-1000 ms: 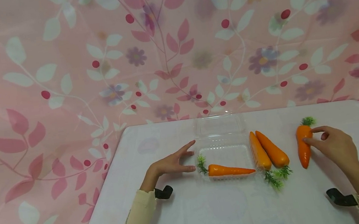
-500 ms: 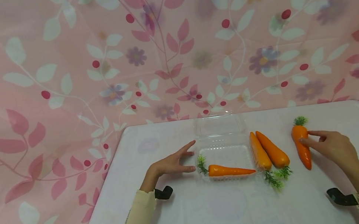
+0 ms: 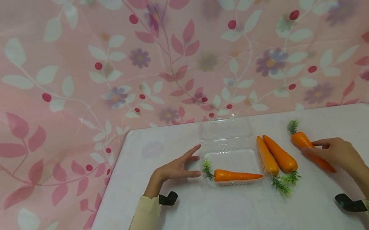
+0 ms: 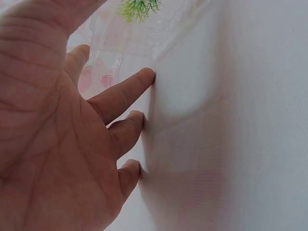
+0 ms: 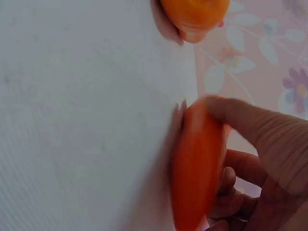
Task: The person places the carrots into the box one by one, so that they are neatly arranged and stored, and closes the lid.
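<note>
Between the thumb and fingers of my right hand (image 3: 339, 153) is an orange carrot (image 3: 300, 140) with a green leafy top, slanted with its tip toward me and to the right. The right wrist view shows the thumb on the near side of this carrot (image 5: 197, 163) and the fingers behind it. My left hand (image 3: 175, 169) rests on the table with fingers spread, at the left side of a clear plastic box (image 3: 231, 156). In the left wrist view its fingertips (image 4: 148, 76) touch the white cloth. One carrot (image 3: 235, 174) lies across the box's front, leaves to the left.
Two more carrots (image 3: 280, 153) lie side by side right of the box, leaves toward me. The box's clear lid (image 3: 225, 128) stands open toward the back. A pink floral curtain (image 3: 177, 54) hangs behind the white-covered table (image 3: 231, 216).
My right hand has shifted the carrot to the left and turned it, so its leafy end now points up-left and its tip down-right. My left hand has stayed put.
</note>
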`<state>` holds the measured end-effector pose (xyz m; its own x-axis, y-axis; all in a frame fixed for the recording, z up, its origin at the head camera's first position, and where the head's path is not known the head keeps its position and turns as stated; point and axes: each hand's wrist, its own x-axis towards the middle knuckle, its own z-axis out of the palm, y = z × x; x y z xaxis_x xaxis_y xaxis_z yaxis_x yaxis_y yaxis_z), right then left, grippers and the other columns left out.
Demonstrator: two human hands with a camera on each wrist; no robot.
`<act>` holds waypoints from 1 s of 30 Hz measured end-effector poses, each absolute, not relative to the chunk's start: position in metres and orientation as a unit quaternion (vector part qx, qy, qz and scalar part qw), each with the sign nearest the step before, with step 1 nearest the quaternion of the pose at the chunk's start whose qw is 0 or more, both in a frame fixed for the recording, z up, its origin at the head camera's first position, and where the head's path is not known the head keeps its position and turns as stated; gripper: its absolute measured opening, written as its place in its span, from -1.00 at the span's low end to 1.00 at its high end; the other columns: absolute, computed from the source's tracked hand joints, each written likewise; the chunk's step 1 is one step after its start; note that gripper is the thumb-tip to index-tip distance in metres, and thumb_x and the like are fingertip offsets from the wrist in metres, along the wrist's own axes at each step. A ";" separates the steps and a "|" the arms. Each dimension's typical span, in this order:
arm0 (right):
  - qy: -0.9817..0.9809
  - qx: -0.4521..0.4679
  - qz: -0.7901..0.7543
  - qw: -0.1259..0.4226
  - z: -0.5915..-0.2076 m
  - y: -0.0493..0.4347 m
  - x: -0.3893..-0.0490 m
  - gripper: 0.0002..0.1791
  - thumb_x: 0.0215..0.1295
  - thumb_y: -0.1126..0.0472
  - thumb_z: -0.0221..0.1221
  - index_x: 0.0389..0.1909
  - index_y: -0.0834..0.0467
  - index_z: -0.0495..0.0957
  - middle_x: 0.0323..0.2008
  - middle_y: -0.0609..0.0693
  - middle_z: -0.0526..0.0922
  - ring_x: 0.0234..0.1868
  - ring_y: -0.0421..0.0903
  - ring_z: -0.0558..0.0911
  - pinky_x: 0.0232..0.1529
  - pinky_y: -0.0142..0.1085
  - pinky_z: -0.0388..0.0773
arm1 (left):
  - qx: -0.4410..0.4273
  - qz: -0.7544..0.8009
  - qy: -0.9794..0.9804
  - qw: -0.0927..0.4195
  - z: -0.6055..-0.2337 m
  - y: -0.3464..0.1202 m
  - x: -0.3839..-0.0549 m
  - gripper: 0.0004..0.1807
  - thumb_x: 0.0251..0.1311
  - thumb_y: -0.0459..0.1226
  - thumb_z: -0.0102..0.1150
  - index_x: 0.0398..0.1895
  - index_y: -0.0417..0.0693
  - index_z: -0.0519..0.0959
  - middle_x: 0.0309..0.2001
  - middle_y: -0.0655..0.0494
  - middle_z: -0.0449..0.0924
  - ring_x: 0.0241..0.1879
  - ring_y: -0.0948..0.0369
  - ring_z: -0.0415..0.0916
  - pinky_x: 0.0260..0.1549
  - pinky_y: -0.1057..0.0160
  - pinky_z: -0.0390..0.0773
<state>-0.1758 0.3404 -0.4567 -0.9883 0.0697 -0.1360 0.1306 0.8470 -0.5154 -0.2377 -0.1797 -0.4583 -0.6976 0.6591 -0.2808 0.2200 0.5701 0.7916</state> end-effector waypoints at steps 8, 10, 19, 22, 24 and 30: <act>0.966 0.062 -0.246 0.048 -0.462 0.338 -0.174 0.00 0.14 -0.40 0.23 0.21 0.43 0.43 -0.50 0.06 0.39 -0.51 -0.01 0.35 -0.55 -0.25 0.19 | 0.260 0.381 0.839 0.289 -0.459 -0.179 -0.237 0.07 0.17 0.05 0.36 0.58 0.47 -0.17 0.45 0.09 0.21 0.47 0.15 -0.02 0.37 -0.19 -0.01; 0.966 0.068 -0.243 0.048 -0.461 0.339 -0.174 0.00 0.12 -0.41 0.24 0.21 0.42 0.44 -0.46 0.13 0.44 -0.48 0.01 0.38 -0.55 -0.25 0.24 | 0.259 0.381 0.839 0.289 -0.459 -0.180 -0.237 0.07 0.17 0.06 0.36 0.58 0.47 -0.17 0.45 0.10 0.21 0.47 0.15 -0.02 0.37 -0.20 -0.01; 0.968 0.061 -0.242 0.031 -0.463 0.341 -0.176 -0.02 0.12 -0.39 0.26 0.18 0.42 0.46 -0.37 0.25 0.54 -0.38 0.08 0.46 -0.53 -0.26 0.32 | 0.263 0.388 0.836 0.287 -0.458 -0.180 -0.237 0.07 0.18 0.05 0.35 0.59 0.42 -0.17 0.45 0.07 0.21 0.48 0.10 -0.01 0.36 -0.24 -0.01; 0.966 0.062 -0.247 0.035 -0.464 0.341 -0.176 -0.01 0.12 -0.40 0.26 0.19 0.42 0.46 -0.40 0.20 0.52 -0.41 0.05 0.44 -0.54 -0.26 0.30 | 0.266 0.390 0.833 0.289 -0.458 -0.180 -0.237 0.07 0.19 0.04 0.34 0.60 0.39 -0.18 0.46 0.04 0.20 0.48 0.06 -0.02 0.35 -0.27 -0.03; 0.966 0.062 -0.248 0.034 -0.465 0.342 -0.176 -0.01 0.11 -0.40 0.26 0.19 0.42 0.46 -0.35 0.28 0.54 -0.39 0.07 0.46 -0.53 -0.27 0.32 | 0.268 0.392 0.832 0.289 -0.457 -0.180 -0.236 0.06 0.20 0.03 0.34 0.60 0.38 -0.18 0.46 0.02 0.20 0.48 0.05 -0.02 0.35 -0.28 -0.03; 0.967 0.057 -0.249 0.020 -0.465 0.344 -0.175 -0.05 0.12 -0.36 0.28 0.16 0.44 0.48 -0.40 0.19 0.51 -0.40 0.04 0.42 -0.53 -0.27 0.30 | 0.271 0.390 0.832 0.286 -0.457 -0.180 -0.236 0.06 0.20 0.03 0.33 0.60 0.37 -0.18 0.46 0.02 0.20 0.48 0.05 -0.02 0.35 -0.27 -0.02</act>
<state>-0.1754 0.3438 -0.4649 -0.9927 0.0999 -0.0679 0.1202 0.8696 -0.4789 -0.2362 -0.1803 -0.4568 -0.6897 0.6737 -0.2653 0.2267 0.5489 0.8046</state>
